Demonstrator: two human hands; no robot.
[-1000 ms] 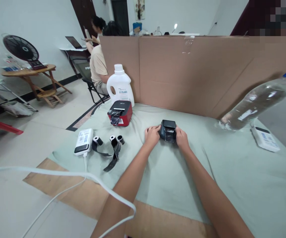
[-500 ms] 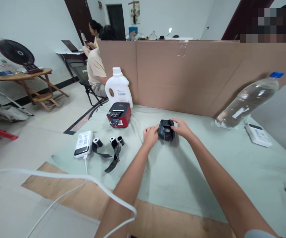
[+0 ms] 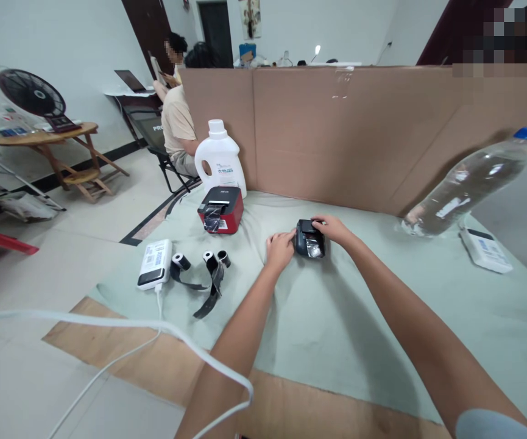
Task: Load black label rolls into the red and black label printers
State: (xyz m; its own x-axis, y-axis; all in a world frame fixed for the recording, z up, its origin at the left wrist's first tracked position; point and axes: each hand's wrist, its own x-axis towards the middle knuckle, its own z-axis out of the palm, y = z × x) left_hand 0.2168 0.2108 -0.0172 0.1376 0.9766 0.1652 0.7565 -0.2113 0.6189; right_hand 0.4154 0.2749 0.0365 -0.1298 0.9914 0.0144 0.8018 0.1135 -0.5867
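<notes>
Black printer [image 3: 311,239]: handling underway, completion undetermined.
Left hand [image 3: 280,251] touches its side, right hand [image 3: 334,230] its top; both grips unclear; rolls [image 3: 209,263] loose.

Bare right hand [image 3: 335,230] now at the top of the boxy black device [image 3: 307,238], up from its right side

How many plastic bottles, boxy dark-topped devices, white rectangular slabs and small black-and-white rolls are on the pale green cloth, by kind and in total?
Plastic bottles: 2 (white handled jug, clear blue-capped bottle)
Boxy dark-topped devices: 2 (red-and-black box, compact black device)
White rectangular slabs: 2 (corded slab, uncorded-looking slab)
Small black-and-white rolls: 3
Total: 9
</notes>
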